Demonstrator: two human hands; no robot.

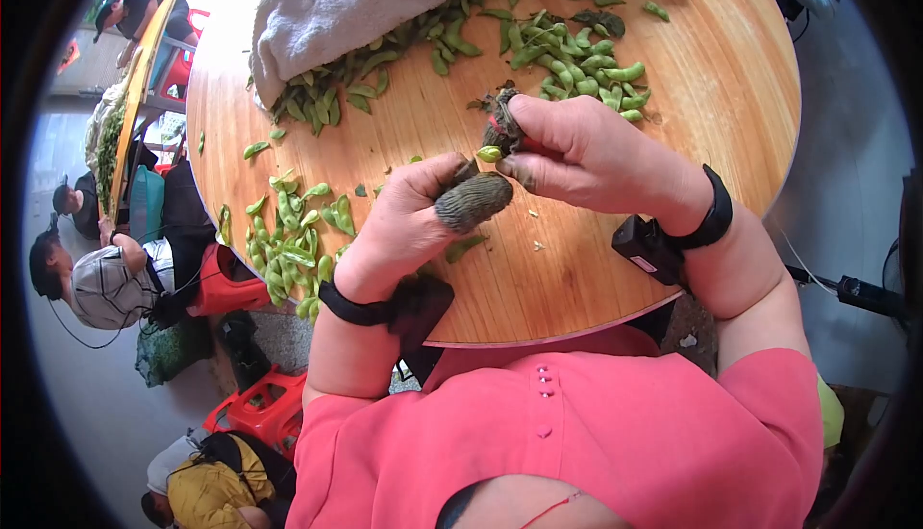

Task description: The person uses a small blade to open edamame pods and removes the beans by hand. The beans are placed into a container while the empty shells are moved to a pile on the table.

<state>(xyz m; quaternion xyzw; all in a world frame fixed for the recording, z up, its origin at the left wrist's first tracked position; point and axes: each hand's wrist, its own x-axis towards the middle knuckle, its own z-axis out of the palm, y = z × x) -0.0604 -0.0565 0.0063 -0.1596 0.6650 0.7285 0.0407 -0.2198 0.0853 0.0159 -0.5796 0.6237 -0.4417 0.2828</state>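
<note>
My right hand (pixel 601 149) pinches a small green soybean pod (pixel 489 154) between thumb and index finger, above the middle of the round wooden table (pixel 567 279). A dark cloth wrap with a red band (pixel 498 125) covers its index fingertip. Close by on the left, my left hand (pixel 399 216) is closed, its thumb in a dark knitted finger sleeve (pixel 473 202). Whatever its curled fingers hold is hidden. One pile of green pods (pixel 288 236) lies beside my left wrist; another heap of pods (pixel 572 58) sits beyond my right hand.
A grey cloth (pixel 356 10) partly covers more pods at the far side. Small crumbs (pixel 536 243) lie near the table's front. On the left, several people sit by another table (pixel 130 135) and red stools (pixel 226 284). A black stand (pixel 865 296) is at the right.
</note>
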